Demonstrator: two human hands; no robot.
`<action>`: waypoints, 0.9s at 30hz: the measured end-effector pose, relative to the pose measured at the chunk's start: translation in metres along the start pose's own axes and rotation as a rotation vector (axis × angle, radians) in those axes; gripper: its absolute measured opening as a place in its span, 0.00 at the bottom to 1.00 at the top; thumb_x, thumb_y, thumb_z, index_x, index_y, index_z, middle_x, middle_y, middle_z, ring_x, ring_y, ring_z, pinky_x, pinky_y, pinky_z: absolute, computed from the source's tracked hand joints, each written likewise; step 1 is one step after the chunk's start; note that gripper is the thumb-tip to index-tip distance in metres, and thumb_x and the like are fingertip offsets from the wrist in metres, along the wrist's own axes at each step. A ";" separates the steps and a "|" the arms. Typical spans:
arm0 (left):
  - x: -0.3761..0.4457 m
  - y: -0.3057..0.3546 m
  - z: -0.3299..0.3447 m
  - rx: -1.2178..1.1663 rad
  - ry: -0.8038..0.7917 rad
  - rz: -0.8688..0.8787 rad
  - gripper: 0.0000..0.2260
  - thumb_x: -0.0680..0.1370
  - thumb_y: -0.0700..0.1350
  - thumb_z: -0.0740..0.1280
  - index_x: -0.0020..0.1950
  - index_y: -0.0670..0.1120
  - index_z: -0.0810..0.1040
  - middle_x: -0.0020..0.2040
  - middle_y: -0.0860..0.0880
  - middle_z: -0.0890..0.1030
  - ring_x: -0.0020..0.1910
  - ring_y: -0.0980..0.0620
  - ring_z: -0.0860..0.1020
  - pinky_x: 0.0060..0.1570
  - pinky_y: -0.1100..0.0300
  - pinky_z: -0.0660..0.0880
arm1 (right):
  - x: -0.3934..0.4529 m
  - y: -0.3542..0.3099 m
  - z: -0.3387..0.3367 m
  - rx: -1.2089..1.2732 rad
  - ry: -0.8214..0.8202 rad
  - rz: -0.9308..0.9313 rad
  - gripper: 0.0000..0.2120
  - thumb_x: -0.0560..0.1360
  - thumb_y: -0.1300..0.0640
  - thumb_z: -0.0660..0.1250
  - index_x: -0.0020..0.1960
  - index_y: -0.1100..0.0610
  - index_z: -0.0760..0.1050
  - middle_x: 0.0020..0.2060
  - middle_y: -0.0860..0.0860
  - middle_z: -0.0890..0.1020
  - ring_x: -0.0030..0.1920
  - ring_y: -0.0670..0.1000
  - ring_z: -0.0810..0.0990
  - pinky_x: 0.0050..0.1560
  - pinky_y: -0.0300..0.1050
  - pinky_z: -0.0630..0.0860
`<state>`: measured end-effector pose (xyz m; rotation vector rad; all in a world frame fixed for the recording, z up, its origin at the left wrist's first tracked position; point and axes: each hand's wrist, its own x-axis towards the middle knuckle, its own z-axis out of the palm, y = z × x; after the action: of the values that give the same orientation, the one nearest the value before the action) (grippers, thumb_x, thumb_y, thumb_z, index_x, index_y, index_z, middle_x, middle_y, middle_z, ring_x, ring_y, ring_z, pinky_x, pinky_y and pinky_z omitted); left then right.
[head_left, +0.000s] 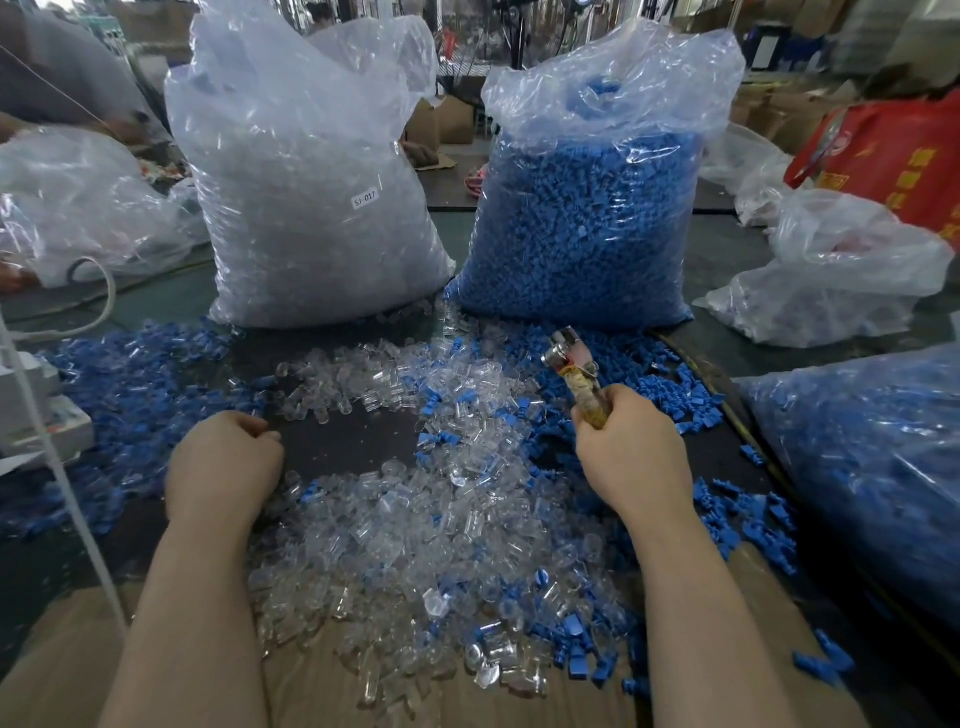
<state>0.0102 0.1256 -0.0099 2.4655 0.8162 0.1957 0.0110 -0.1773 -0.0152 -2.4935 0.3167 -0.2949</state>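
Gripping the hammer by its handle, my right hand holds its head tilted up over the blue pieces, beside the clear caps. My left hand lies curled on the mat; I cannot tell if it holds anything.

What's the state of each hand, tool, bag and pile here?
Right hand: grips the tool's handle.
Metal-headed tool: held tilted, head pointing away.
Left hand: fingers curled, knuckles up; contents hidden.
Clear-parts bag: upright, full, top open.
Blue-parts bag: upright, full, top open.
Clear pieces: loose, heaped between the hands.
Blue pieces: loose, partly mixed into the clear ones.
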 end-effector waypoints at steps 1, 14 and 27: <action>0.000 0.000 0.000 0.030 0.002 0.003 0.12 0.79 0.45 0.66 0.61 0.45 0.80 0.53 0.41 0.82 0.50 0.41 0.78 0.47 0.50 0.75 | 0.001 0.002 0.000 -0.020 -0.005 0.009 0.11 0.79 0.50 0.64 0.39 0.50 0.68 0.34 0.49 0.77 0.34 0.51 0.74 0.29 0.45 0.63; -0.037 0.059 0.016 -0.076 -0.269 0.446 0.03 0.75 0.48 0.73 0.44 0.56 0.81 0.39 0.60 0.80 0.39 0.63 0.77 0.39 0.62 0.71 | 0.000 -0.004 0.010 -0.159 -0.122 -0.077 0.08 0.75 0.48 0.67 0.42 0.49 0.70 0.33 0.45 0.72 0.35 0.52 0.72 0.33 0.45 0.66; -0.055 0.071 0.036 0.027 -0.367 0.534 0.15 0.76 0.53 0.72 0.61 0.51 0.80 0.51 0.52 0.81 0.49 0.53 0.79 0.51 0.58 0.75 | -0.002 -0.006 0.017 -0.253 -0.132 -0.106 0.06 0.74 0.52 0.67 0.43 0.50 0.70 0.32 0.46 0.70 0.30 0.46 0.66 0.27 0.41 0.57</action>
<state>0.0127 0.0290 -0.0014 2.5829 0.0003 -0.0819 0.0152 -0.1630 -0.0257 -2.7695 0.1765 -0.1380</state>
